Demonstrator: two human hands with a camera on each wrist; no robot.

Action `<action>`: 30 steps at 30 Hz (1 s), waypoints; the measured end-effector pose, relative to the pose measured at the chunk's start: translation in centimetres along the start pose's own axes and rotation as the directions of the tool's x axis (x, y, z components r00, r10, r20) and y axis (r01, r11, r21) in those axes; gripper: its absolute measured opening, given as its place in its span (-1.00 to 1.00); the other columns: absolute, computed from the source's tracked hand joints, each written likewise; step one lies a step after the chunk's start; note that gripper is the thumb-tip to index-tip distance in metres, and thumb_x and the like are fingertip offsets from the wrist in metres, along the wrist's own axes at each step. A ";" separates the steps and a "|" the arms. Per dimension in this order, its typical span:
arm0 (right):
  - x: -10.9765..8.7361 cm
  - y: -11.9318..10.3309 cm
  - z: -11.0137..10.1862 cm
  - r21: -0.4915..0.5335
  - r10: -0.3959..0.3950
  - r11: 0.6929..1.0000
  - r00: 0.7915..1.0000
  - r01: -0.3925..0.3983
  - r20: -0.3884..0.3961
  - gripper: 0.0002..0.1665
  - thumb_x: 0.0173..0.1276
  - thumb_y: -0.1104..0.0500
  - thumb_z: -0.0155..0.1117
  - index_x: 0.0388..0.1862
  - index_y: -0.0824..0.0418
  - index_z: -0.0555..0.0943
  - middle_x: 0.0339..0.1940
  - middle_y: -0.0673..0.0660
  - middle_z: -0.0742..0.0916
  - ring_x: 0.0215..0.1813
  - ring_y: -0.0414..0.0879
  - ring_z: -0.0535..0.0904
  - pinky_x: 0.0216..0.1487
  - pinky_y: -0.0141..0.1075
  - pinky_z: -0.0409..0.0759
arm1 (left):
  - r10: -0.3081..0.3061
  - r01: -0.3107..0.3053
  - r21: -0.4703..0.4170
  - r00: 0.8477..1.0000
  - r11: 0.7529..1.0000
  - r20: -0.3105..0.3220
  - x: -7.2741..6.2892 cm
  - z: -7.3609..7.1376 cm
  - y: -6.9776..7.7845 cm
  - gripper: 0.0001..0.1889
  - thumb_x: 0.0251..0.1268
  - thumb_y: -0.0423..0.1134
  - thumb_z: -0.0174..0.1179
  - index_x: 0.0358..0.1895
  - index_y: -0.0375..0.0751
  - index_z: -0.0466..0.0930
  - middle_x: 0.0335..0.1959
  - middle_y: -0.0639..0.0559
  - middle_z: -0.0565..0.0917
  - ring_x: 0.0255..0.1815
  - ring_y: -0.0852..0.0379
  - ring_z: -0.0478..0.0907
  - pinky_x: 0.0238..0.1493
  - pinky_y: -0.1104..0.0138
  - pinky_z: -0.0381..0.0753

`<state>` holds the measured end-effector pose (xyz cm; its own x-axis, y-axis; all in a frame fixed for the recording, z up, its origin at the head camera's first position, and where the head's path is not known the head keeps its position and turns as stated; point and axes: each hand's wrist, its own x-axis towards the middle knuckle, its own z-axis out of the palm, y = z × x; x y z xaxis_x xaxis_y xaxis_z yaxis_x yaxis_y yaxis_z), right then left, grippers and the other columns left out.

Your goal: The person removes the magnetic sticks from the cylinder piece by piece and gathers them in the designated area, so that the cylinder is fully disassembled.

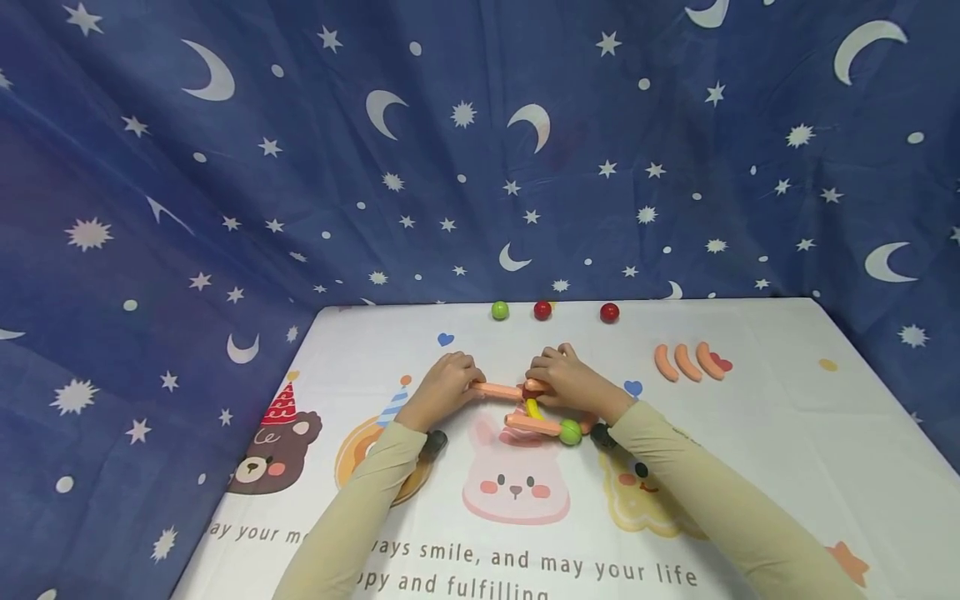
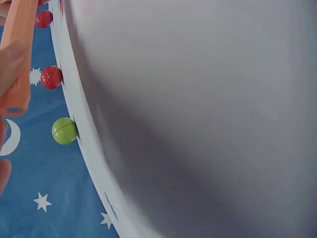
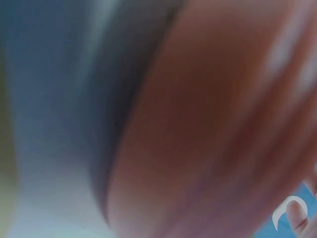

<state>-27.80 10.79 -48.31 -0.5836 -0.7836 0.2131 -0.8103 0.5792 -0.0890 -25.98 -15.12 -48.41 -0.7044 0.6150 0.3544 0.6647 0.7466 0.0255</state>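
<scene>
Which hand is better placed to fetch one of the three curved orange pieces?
Likely the right hand, though also busy: it is nearer the curved orange pieces; the left hand grips a straight orange stick farther away.

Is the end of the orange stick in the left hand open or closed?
Open: the left wrist view shows a hole in the end of the orange stick held by the left hand.

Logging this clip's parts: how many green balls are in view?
2: a far green ball at the back table edge and a near green ball against an orange stick. The right hand may hide more.
</scene>
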 end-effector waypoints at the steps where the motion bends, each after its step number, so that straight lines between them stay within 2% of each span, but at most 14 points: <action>1: 0.0 0.0 0.0 0.006 0.003 1.000 1.000 -0.003 0.004 -0.63 0.03 0.05 0.46 -0.16 0.11 0.64 -0.21 -0.01 0.70 -0.13 -0.08 0.45 -0.08 -0.13 0.26 | 0.003 -0.003 0.009 1.000 1.000 -0.012 0.0 -0.1 0.0 -0.84 0.00 -0.14 0.40 -0.33 -0.04 0.69 -0.38 0.14 0.58 -0.31 0.20 0.43 -0.08 0.32 0.44; 6: 0.1 0.0 0.1 0.010 0.011 1.000 1.000 -0.011 0.005 -0.63 0.03 0.04 0.46 -0.16 0.10 0.64 -0.22 -0.01 0.70 -0.13 -0.09 0.44 -0.07 -0.12 0.26 | 0.020 -0.017 0.057 0.998 0.998 -0.065 -0.1 -0.3 -0.3 -0.83 0.01 -0.13 0.39 -0.31 -0.02 0.66 -0.31 0.12 0.62 -0.22 0.16 0.46 -0.04 0.29 0.42; 12: 0.1 0.2 0.2 -0.003 0.023 1.000 1.000 -0.023 0.003 -0.63 0.03 0.01 0.46 -0.17 0.11 0.65 -0.23 -0.01 0.70 -0.14 -0.09 0.44 -0.08 -0.12 0.26 | 0.027 -0.021 0.078 0.997 0.997 -0.072 -0.3 -0.7 -0.8 -0.80 0.02 -0.07 0.38 -0.30 -0.01 0.65 -0.31 0.12 0.62 -0.22 0.14 0.47 -0.04 0.27 0.41; 17: 0.1 0.3 0.2 0.000 0.040 0.999 0.999 -0.040 0.014 -0.61 0.03 0.01 0.46 -0.16 0.11 0.65 -0.22 0.00 0.70 -0.13 -0.09 0.44 -0.06 -0.12 0.27 | 0.002 0.005 0.092 0.998 0.996 -0.070 -0.6 -1.0 -1.7 -0.80 0.00 -0.08 0.40 -0.31 0.00 0.65 -0.33 0.13 0.62 -0.23 0.15 0.46 -0.03 0.27 0.40; 21: 0.1 0.2 0.1 0.006 0.047 0.999 0.999 -0.047 0.022 -0.61 0.03 0.01 0.46 -0.15 0.11 0.65 -0.21 0.00 0.71 -0.12 -0.09 0.44 -0.05 -0.11 0.27 | -0.018 0.025 0.083 0.996 0.996 -0.082 -0.8 -1.3 -3.0 -0.80 -0.03 -0.10 0.42 -0.33 -0.02 0.65 -0.36 0.12 0.62 -0.24 0.13 0.47 -0.02 0.23 0.41; 26: 0.1 0.1 0.0 0.011 0.052 0.999 0.998 -0.052 0.019 -0.62 0.03 0.02 0.46 -0.16 0.10 0.66 -0.23 -0.01 0.71 -0.14 -0.11 0.44 -0.06 -0.12 0.26 | -0.015 0.024 0.094 0.996 0.995 -0.092 -0.8 -1.4 -5.1 -0.81 0.00 -0.12 0.40 -0.34 -0.05 0.65 -0.37 0.08 0.63 -0.28 0.11 0.47 -0.04 0.21 0.43; 30: 0.1 0.0 0.0 0.021 0.047 0.999 0.999 -0.048 0.014 -0.62 0.02 0.02 0.47 -0.16 0.10 0.66 -0.24 -0.01 0.71 -0.15 -0.11 0.44 -0.06 -0.12 0.27 | -0.036 0.044 0.107 0.997 0.993 -0.075 -0.5 -1.5 -6.8 -0.81 0.02 -0.13 0.39 -0.30 -0.09 0.67 -0.35 0.05 0.64 -0.24 0.07 0.49 -0.05 0.20 0.45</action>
<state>-27.89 10.69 -48.28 -0.6221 -0.7584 0.1946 -0.7824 0.6111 -0.1196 -29.80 -20.83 -47.39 -0.7073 0.5668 0.4225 0.6025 0.7959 -0.0592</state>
